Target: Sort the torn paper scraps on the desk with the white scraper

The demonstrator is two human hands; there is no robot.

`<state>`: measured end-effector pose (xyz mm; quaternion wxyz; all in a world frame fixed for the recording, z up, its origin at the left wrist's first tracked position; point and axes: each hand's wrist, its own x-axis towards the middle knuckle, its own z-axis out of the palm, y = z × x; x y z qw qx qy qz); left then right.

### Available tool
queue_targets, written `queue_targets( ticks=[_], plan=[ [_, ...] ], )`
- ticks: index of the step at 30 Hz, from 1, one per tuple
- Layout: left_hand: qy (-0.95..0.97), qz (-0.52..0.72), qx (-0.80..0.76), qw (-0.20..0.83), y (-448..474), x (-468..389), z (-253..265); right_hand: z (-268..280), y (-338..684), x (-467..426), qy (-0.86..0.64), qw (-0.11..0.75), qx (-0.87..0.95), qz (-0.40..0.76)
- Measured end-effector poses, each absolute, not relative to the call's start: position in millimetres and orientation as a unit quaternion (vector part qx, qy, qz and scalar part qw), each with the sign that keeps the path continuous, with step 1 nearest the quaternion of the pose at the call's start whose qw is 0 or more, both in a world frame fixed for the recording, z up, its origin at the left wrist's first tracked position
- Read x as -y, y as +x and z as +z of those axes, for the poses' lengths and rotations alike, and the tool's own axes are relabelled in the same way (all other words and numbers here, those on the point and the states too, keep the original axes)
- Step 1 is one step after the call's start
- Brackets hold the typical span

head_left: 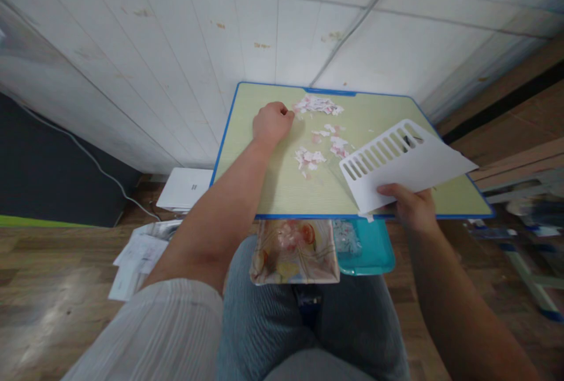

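My left hand [272, 122] rests over the pale green tabletop [240, 146] with its fingers curled and pinched together. It is right beside a heap of small white and pink paper-like pieces [319, 105]; whatever its fingertips hold, if anything, I cannot make out. In my right hand [414, 205] is a white sheet with a row of oblong slots [392, 164], tilted above the table's right front part, the thumb on top. Near the sheet's left edge lie two smaller clusters of pieces, one nearer the front [309, 159] and one beside it [339, 146].
Below the table's front edge, at my lap, are a patterned tray [304, 269] with pinkish bits and a teal tray [374, 255] with pale bits. A white panelled wall [255, 23] stands behind the table. On the floor at left lie a white box [185, 187] and papers [141, 258].
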<state>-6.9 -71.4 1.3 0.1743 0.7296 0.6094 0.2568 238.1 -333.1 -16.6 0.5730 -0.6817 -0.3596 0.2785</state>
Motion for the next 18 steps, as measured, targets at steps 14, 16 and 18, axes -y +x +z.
queue_targets(
  ticks=[14,16,18],
  plan=[
    [0.728,0.260,-0.607,0.185,-7.3,69.3,-0.9,-27.1,247.3,332.7,-0.683,0.591,0.331,0.274],
    [0.727,0.262,-0.608,0.181,-7.4,69.0,-1.6,-28.4,248.7,331.4,-0.680,0.596,0.321,0.283],
    [0.726,0.263,-0.610,0.180,-7.4,69.2,-1.6,-29.3,248.9,329.0,-0.674,0.597,0.323,0.291]
  ],
)
